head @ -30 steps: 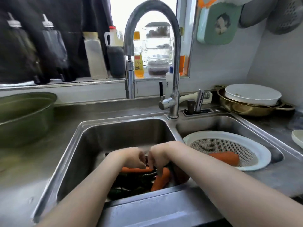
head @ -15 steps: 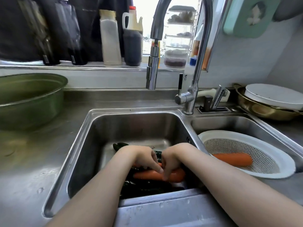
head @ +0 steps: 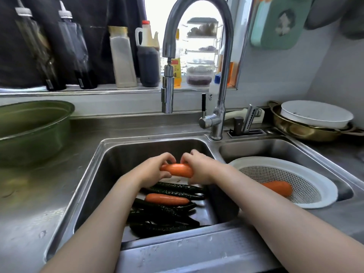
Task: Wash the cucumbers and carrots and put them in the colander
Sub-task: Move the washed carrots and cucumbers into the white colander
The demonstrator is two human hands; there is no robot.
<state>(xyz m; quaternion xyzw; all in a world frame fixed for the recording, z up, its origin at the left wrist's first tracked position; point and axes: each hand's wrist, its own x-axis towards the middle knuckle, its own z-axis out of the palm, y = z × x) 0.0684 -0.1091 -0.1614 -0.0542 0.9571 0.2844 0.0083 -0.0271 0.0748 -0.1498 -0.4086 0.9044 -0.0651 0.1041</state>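
Two hands hold one carrot (head: 177, 169) above the sink (head: 118, 164), the left hand (head: 154, 171) and right hand (head: 201, 168) each with its grip curled round an end. Cucumbers (head: 167, 214) and a second carrot (head: 167, 199) lie below; a third carrot (head: 277, 188) rests in the colander (head: 323, 186).

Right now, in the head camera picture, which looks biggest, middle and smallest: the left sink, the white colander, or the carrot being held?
1. left sink
2. white colander
3. held carrot, partly covered by the left hand and right hand, yet clearly smallest
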